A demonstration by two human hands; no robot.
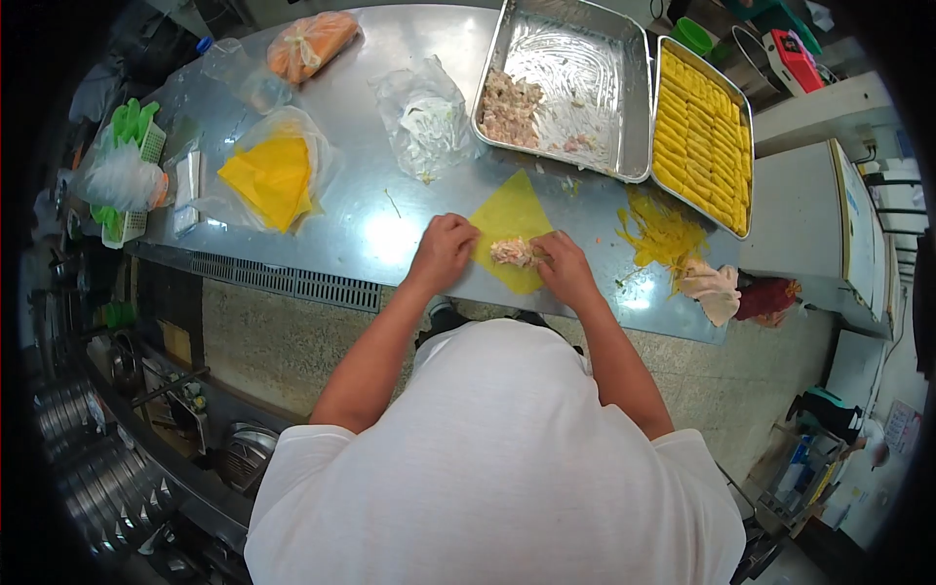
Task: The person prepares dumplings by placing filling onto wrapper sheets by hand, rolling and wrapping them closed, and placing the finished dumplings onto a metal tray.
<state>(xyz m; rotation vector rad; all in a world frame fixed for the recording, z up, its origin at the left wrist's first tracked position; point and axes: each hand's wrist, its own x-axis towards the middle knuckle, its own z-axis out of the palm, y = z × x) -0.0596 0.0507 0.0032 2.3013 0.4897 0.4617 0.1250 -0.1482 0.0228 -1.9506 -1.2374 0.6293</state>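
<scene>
A thin yellow wrapper sheet [515, 200] lies diamond-wise on the metal table in front of me. Across its lower middle sits a short log of pale pinkish filling [510, 253]. My left hand [446, 253] is closed at the sheet's left corner, fingertips pinched on its edge. At the right corner, my right hand [565, 267] pinches the sheet beside the end of the filling. Exactly how the fingertips grip is partly hidden. Behind, a deep metal tray [585, 58] holds more filling [509, 109] in its left corner.
A tray of yellow rolls [697, 136] stands at the right, with yellow scraps [663, 232] and a cloth [710, 290] nearer me. To the left are stacked yellow wrappers [273, 177], a clear plastic bag [421, 112], a bag of orange food [312, 47] and a basket [151, 143].
</scene>
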